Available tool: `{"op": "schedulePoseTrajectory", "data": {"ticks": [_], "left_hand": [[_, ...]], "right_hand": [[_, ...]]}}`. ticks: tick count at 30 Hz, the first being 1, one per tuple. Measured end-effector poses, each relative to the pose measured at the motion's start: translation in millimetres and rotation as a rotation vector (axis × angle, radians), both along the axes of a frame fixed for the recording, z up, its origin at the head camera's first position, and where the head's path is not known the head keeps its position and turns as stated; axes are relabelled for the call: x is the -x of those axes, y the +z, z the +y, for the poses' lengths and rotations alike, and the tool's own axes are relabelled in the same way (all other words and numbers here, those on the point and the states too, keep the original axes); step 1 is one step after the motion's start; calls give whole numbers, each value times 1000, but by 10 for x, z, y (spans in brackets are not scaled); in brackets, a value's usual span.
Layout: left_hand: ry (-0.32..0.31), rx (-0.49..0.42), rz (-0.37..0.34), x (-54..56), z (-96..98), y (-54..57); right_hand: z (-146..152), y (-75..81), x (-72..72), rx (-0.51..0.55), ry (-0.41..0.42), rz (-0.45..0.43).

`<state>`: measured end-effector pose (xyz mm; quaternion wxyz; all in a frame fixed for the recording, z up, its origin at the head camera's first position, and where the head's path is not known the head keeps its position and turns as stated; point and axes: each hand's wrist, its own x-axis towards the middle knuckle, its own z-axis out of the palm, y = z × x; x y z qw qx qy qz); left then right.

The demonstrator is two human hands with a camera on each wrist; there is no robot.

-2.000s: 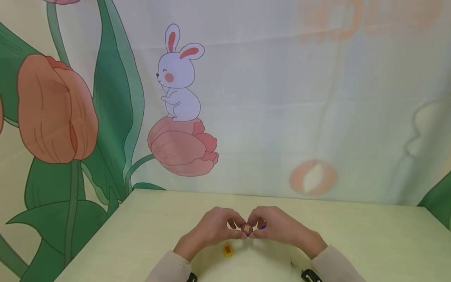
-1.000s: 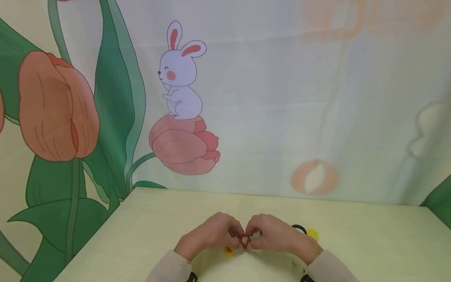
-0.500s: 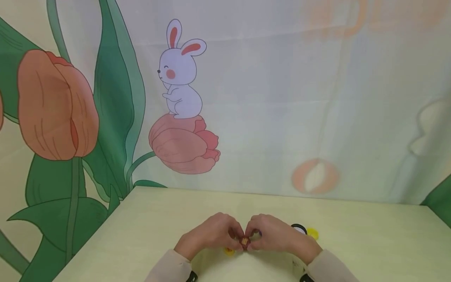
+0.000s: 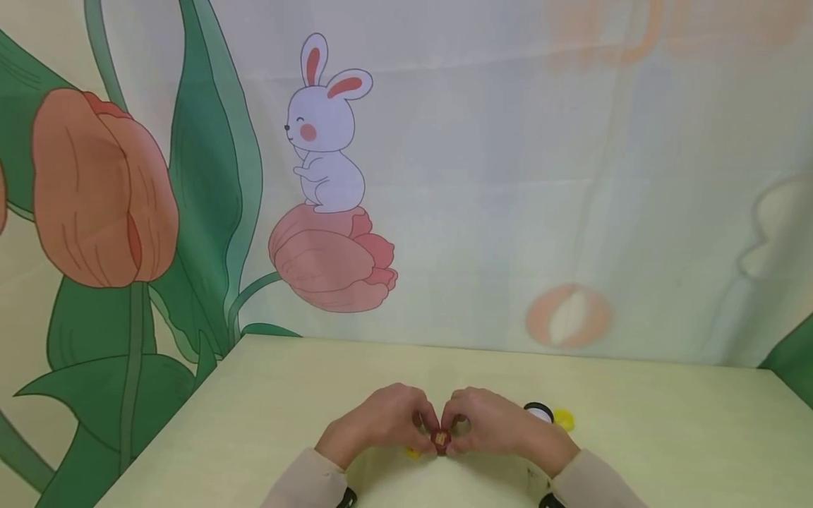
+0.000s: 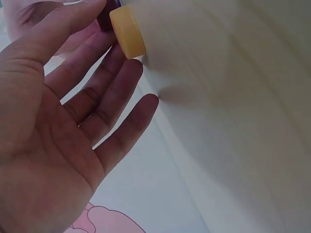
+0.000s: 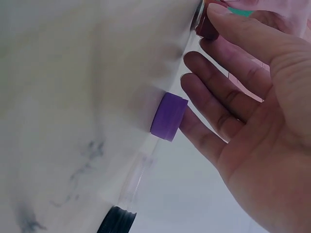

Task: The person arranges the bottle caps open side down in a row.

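Note:
A small dark red bottle cap (image 4: 441, 440) with a gold mark on top is pinched between both hands, low over the table. My left hand (image 4: 390, 422) holds its left side with thumb and forefinger, and my right hand (image 4: 488, 423) holds its right side in the same way. A ribbed yellow cap (image 5: 128, 33) stands right by the left fingertips, mostly covered by that hand in the head view. In the right wrist view, a purple cap (image 6: 168, 116) stands by the little finger. The other fingers of both hands are loosely spread.
Beyond the right wrist lie a white round piece with a black rim (image 4: 540, 411) and a yellow piece (image 4: 564, 420). A clear object with a black ridged part (image 6: 117, 221) shows low in the right wrist view. A printed cloth (image 4: 457, 212) hangs behind the table.
Both hands have come down and nearer the body with the red cap. The black-rimmed and yellow pieces have come into sight behind the right wrist; the left hand now covers more of the yellow cap.

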<state>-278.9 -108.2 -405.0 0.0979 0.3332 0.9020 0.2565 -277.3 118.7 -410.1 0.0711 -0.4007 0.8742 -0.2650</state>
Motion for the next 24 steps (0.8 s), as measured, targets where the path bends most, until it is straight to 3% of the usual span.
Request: {"op": "schedulePoseTrajectory", "data": {"ticks": [17,24], "left_hand": [[3,11,35,-49,-26,5],[15,-21,-14,-36,-28,-1]], "right_hand": [[-1,-21,-5,6,14,1],[-3,3,-17,4,10,-13]]}}
